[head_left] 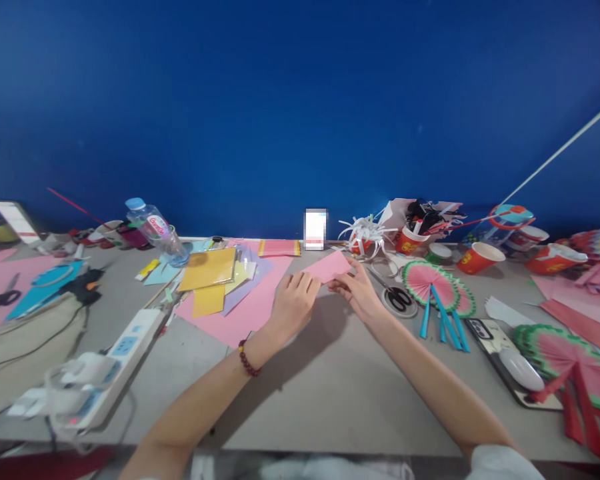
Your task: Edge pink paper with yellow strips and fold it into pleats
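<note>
A small pink sheet of paper (330, 266) is held up between my two hands above the grey table. My left hand (296, 301) has its fingers closed on the paper's left end, and a dark red bead bracelet circles that wrist. On the other side, my right hand (356, 288) pinches the lower right edge between thumb and fingers. Black-handled scissors (399, 300) lie just right of my right hand, on a roll of tape (405, 312). Left of my left hand, yellow paper packs (207, 268) rest on a larger pink sheet (220, 327).
A power strip (125, 360) with plugs sits at the left, near a tilted water bottle (157, 230). Pink-and-green paper fans (430, 280), a phone (490, 347) with a white mouse (521, 370), and red paper cups (481, 259) occupy the right. A phone (315, 230) stands against the blue wall.
</note>
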A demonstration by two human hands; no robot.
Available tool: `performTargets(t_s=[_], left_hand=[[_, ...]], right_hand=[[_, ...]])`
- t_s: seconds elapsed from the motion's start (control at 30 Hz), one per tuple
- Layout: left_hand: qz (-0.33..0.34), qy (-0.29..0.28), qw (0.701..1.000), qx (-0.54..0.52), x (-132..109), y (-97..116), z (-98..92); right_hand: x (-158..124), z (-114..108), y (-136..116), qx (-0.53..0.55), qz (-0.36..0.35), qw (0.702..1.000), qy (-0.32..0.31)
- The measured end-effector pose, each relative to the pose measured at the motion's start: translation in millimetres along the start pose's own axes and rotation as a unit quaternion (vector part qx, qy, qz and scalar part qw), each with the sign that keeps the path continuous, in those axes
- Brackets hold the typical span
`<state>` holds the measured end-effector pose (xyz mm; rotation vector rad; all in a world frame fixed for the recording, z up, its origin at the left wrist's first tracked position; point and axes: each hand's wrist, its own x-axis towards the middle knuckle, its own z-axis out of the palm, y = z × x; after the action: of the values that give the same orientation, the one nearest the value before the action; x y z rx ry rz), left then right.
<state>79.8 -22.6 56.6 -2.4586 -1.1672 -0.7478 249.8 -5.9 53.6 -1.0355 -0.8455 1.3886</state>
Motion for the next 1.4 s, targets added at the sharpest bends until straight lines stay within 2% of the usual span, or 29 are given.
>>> performTargets(t_s=[0.1, 0.17, 0.2, 0.27, 0.33, 0.37, 0.43, 0.53, 0.63, 0.7, 0.83, 1.03, 1.13, 1.3, 1.4], left_hand=[[-0.011, -0.002, 1.0, -0.012, 0.2, -10.1, 3.6], [-0.044, -0.005, 0.998, -0.046, 1.3, -17.8, 4.7], [-0.063, -0.008, 0.995, -0.074, 2.1, -21.6, 5.1], [-0.098, -0.018, 0.984, -0.146, 4.1, -29.0, 5.8], [-0.124, -0.037, 0.964, -0.231, 6.1, -35.4, 6.1], [-0.135, -0.048, 0.952, -0.271, 7.1, -37.9, 6.1], [-0.155, -0.066, 0.924, -0.343, 8.6, -41.4, 6.3], [-0.203, -0.096, 0.87, -0.438, 9.9, -43.9, 7.8], [-0.258, -0.141, 0.805, -0.516, 10.3, -47.2, 10.6], [-0.276, -0.166, 0.773, -0.547, 10.5, -51.4, 12.0], [-0.304, -0.201, 0.737, -0.569, 10.3, -62.3, 12.0], [-0.345, -0.237, 0.684, -0.597, 6.1, -74.6, 18.2], [-0.35, -0.232, 0.677, -0.605, 4.0, -76.6, 22.8], [-0.357, -0.208, 0.711, -0.569, 2.9, -75.3, 27.9], [-0.361, -0.202, 0.722, -0.554, 1.1, -74.7, 33.9]], right_hand=[[9.4, -10.9, 0.5, -0.09, 0.004, 0.996, -0.025], [16.2, -22.2, -1.6, -0.208, -0.025, 0.976, -0.057], [19.0, -28.0, -3.8, -0.279, -0.059, 0.956, -0.069], [22.2, -37.6, -10.2, -0.407, -0.147, 0.897, -0.094], [21.9, -42.3, -18.2, -0.481, -0.199, 0.844, -0.129], [20.7, -42.6, -22.0, -0.501, -0.205, 0.828, -0.145], [17.5, -40.4, -28.0, -0.521, -0.19, 0.816, -0.163], [15.1, -36.7, -30.6, -0.521, -0.146, 0.825, -0.165], [18.6, -38.3, -26.2, -0.493, -0.098, 0.849, -0.161], [23.2, -42.1, -21.6, -0.464, -0.073, 0.871, -0.147], [31.9, -51.1, -13.2, -0.419, -0.043, 0.898, -0.124], [35.9, -55.3, -8.1, -0.406, -0.01, 0.907, -0.115], [37.0, -56.1, -6.4, -0.412, -0.006, 0.904, -0.114], [40.3, -59.8, 0.2, -0.411, -0.004, 0.905, -0.11], [41.9, -60.7, 4.7, -0.411, -0.007, 0.905, -0.111]])
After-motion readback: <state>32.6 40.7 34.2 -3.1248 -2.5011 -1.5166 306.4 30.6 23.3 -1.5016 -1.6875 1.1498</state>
